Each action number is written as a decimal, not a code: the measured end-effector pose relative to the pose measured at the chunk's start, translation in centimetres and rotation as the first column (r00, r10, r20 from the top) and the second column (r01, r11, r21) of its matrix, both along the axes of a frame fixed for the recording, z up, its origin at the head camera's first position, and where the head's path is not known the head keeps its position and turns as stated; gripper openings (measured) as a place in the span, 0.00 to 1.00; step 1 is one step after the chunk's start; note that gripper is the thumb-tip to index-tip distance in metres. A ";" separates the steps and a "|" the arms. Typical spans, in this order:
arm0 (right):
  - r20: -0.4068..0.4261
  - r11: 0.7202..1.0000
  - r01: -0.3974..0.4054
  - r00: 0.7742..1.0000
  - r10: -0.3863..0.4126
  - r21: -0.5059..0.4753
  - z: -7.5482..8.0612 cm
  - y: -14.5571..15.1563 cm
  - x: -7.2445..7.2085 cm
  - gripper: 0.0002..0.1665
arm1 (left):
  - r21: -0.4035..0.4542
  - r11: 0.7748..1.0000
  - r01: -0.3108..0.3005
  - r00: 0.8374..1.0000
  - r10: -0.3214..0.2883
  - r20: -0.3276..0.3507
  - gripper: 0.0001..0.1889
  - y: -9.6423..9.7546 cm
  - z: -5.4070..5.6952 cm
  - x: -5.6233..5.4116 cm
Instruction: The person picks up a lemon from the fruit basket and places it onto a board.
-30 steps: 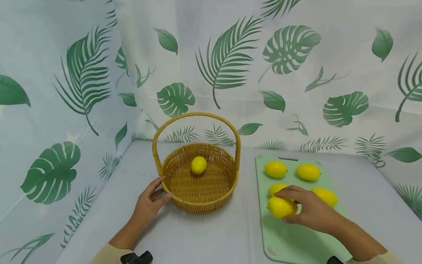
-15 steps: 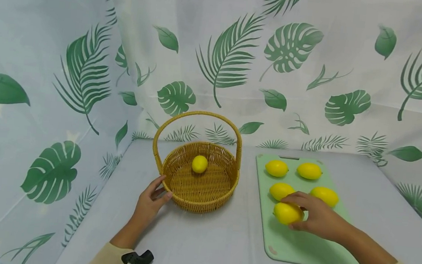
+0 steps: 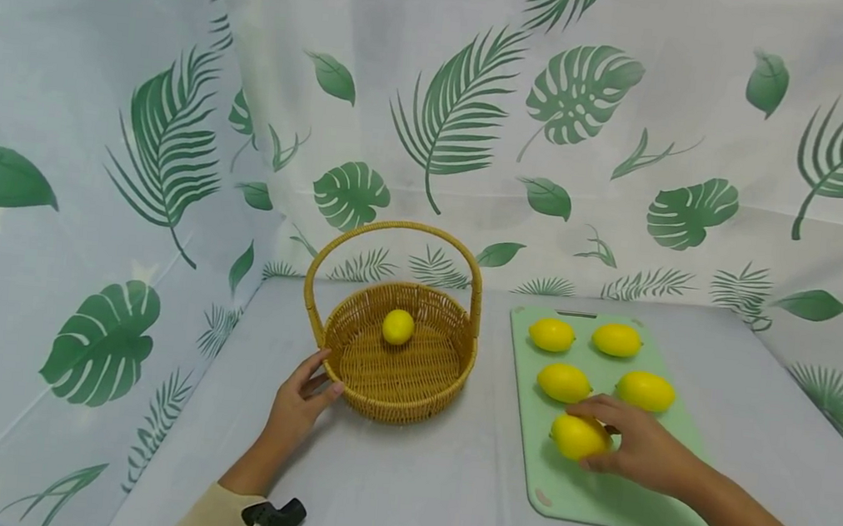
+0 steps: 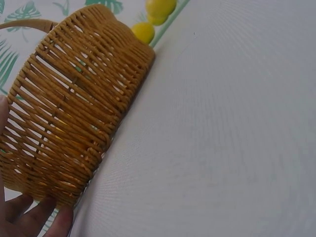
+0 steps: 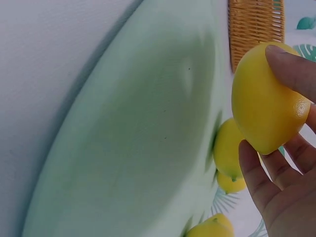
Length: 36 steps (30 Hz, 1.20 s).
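In the head view my right hand (image 3: pixel 642 449) pinches a yellow lemon (image 3: pixel 579 437) between thumb and fingers over the light green cutting board (image 3: pixel 559 496). The right wrist view shows this lemon (image 5: pixel 266 98) apart from the board's surface. Four fewer words suffice for the rest: several lemons (image 3: pixel 564 383) lie on the board behind it. My left hand (image 3: pixel 296 407) rests against the left front of a round wicker basket (image 3: pixel 397 411), thumb and fingers spread on its outer side. Inside the basket sits one lemon (image 3: pixel 397 328). In the left wrist view, fingertips (image 4: pixel 61 222) touch the basket's woven wall.
The basket's tall arched handle (image 3: pixel 402 226) stands upright. A white cloth (image 3: pixel 447 491) covers the table, with bare cloth between basket and board. Leaf-printed curtains (image 3: pixel 468 242) hang close behind and on the left.
My right hand has moved toward me and slightly right with the lemon, uncovering the lemon behind it. The left hand and basket stay where they were.
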State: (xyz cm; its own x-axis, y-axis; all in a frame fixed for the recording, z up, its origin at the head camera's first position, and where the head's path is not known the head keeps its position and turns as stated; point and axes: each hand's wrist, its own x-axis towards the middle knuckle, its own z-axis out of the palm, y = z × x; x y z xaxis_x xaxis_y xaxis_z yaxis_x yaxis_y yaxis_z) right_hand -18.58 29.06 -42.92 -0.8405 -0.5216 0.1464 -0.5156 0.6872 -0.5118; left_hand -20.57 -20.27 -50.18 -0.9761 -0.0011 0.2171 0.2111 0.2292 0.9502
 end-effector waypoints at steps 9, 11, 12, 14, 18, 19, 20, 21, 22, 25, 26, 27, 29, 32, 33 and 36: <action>0.049 1.000 0.016 0.999 -0.016 -0.009 -0.4 0.4 0.2 0.38 | 0.018 1.000 0.017 0.998 -0.018 0.056 0.35 -0.1 0.2 -0.1; 0.053 1.000 0.016 0.998 -0.015 -0.017 -0.6 0.4 0.2 0.38 | 0.015 1.000 0.012 0.998 -0.013 0.054 0.35 0.0 0.1 -0.1; 0.056 1.000 0.016 0.998 -0.015 -0.019 -0.6 0.5 0.3 0.38 | 0.012 1.000 0.011 0.999 -0.011 0.050 0.35 0.0 0.1 0.0; 0.062 1.000 0.017 0.998 -0.016 -0.021 -0.8 0.6 0.3 0.38 | 0.011 1.000 0.004 0.999 -0.005 0.039 0.36 0.1 0.0 0.0; 0.048 1.000 0.019 0.999 -0.018 -0.023 -1.3 0.7 0.3 0.38 | 0.004 1.000 -0.011 1.000 0.011 0.014 0.35 0.2 0.0 0.1; 0.040 0.999 0.023 0.999 -0.022 -0.024 -1.4 0.7 0.3 0.38 | 0.004 1.000 -0.014 1.000 0.014 0.009 0.35 0.2 0.0 0.2; 0.032 1.000 0.020 0.999 -0.019 -0.024 -1.5 0.8 0.3 0.38 | 0.002 1.000 -0.016 1.000 0.016 0.007 0.35 0.2 0.1 0.2; 0.028 0.999 0.026 0.999 -0.025 -0.021 -1.7 0.8 0.3 0.39 | 0.002 1.000 -0.017 1.000 0.017 0.007 0.35 0.2 0.2 0.2; 0.024 0.999 0.029 0.999 -0.029 -0.017 -1.8 0.8 0.3 0.39 | -0.001 1.000 -0.017 1.000 0.017 0.004 0.35 0.3 0.2 0.3; 0.025 0.999 0.038 0.999 -0.038 -0.005 -2.0 0.8 0.3 0.39 | 0.005 1.000 -0.013 1.000 0.013 0.009 0.35 0.3 0.3 0.4; 0.025 0.999 0.040 0.999 -0.040 0.004 -2.0 0.8 0.3 0.39 | 0.008 1.000 -0.012 1.000 0.012 0.012 0.35 0.3 0.3 0.4; 0.021 0.999 0.042 0.999 -0.042 0.006 -2.0 0.8 0.3 0.39 | 0.012 1.000 -0.010 1.000 0.010 0.014 0.35 0.3 0.3 0.4; 0.005 0.999 0.036 0.999 -0.036 0.010 -2.0 0.8 0.3 0.39 | 0.016 1.000 -0.006 1.000 0.006 0.014 0.35 0.3 0.3 0.4; 0.017 0.999 0.044 0.999 -0.045 0.020 -1.9 0.7 0.3 0.39 | 0.015 1.000 0.007 1.000 -0.007 -0.008 0.35 0.2 0.1 0.3; 0.022 0.999 0.045 0.999 -0.046 0.020 -1.9 0.7 0.3 0.39 | 0.013 1.000 0.011 1.000 -0.010 -0.016 0.35 0.2 0.1 0.3; 0.053 0.998 0.051 0.997 -0.053 0.032 -1.8 0.7 0.3 0.40 | 0.016 1.000 0.022 0.999 -0.021 -0.037 0.35 0.0 -0.1 0.2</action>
State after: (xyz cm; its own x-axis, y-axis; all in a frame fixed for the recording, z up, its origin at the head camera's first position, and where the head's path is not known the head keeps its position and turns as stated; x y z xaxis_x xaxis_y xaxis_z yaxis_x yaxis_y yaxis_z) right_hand -18.31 29.77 -44.72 -0.8727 -0.4807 0.0853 -0.4514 0.7278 -0.5163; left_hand -20.37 -20.22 -50.29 -0.9674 0.0157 0.2527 0.2503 0.2085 0.9455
